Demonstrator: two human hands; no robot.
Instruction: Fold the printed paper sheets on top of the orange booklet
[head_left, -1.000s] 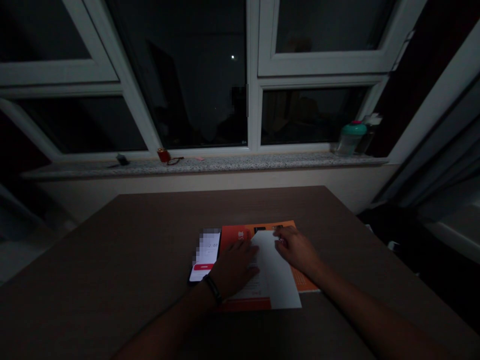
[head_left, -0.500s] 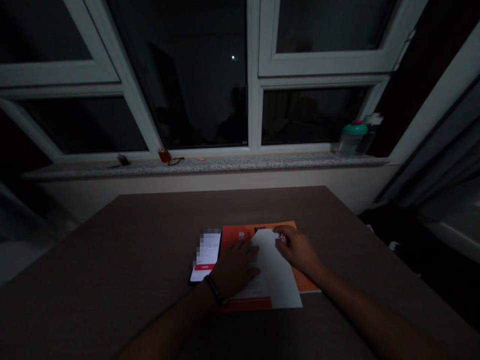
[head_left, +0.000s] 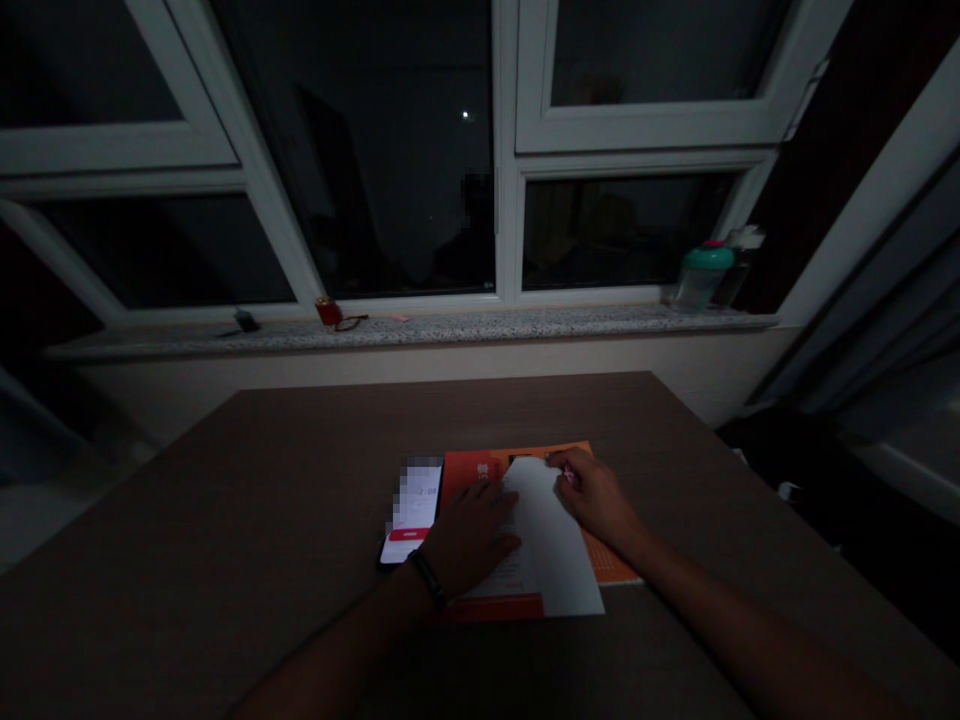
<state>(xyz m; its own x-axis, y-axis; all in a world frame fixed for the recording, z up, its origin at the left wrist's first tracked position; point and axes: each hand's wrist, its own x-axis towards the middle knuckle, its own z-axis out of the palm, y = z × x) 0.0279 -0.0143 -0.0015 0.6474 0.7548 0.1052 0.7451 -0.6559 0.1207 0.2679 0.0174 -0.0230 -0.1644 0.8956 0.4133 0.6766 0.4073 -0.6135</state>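
Beneath right fingers (head_left: 564,470), white paper sheet (head_left: 551,545).

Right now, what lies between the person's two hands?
In the head view, a white sheet of paper lies between the left hand and the right hand, on top of an orange booklet.

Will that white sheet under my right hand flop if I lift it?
Likely floppy: the white sheet looks like thin paper. Probably light, so the right hand at its top edge should lift it easily. It may slide on the orange booklet, whose cover looks smooth.
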